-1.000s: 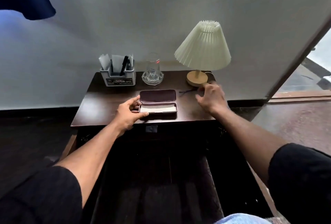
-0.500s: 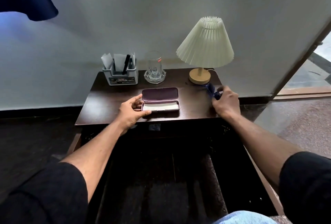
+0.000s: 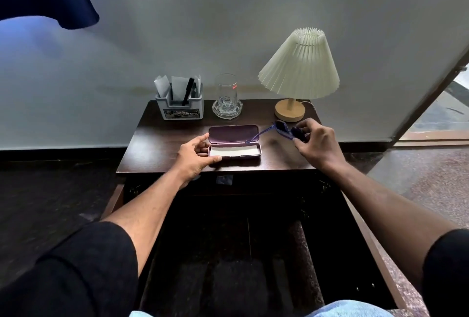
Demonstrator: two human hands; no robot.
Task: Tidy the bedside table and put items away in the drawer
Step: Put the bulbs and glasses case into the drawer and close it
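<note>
An open purple glasses case (image 3: 234,150) lies on the dark bedside table (image 3: 157,149), lid back, pale lining showing. My left hand (image 3: 195,156) grips its left end, thumb on the front rim. My right hand (image 3: 317,144) holds blue-framed sunglasses (image 3: 281,129) just above the table, right of the case, one temple arm stretched toward the case's lid. Below the tabletop the dark drawer (image 3: 365,228) stands pulled out toward me.
At the back of the table stand a grey organiser (image 3: 180,111) with a pen and papers, a glass on a crystal coaster (image 3: 226,103), and a pleated lamp (image 3: 298,73). White wall behind, an open doorway at right, a blue curtain at top left.
My right hand picked the sunglasses up from near the lamp base and lifted them off the table, turning them toward the case. My left hand stayed on the case.
</note>
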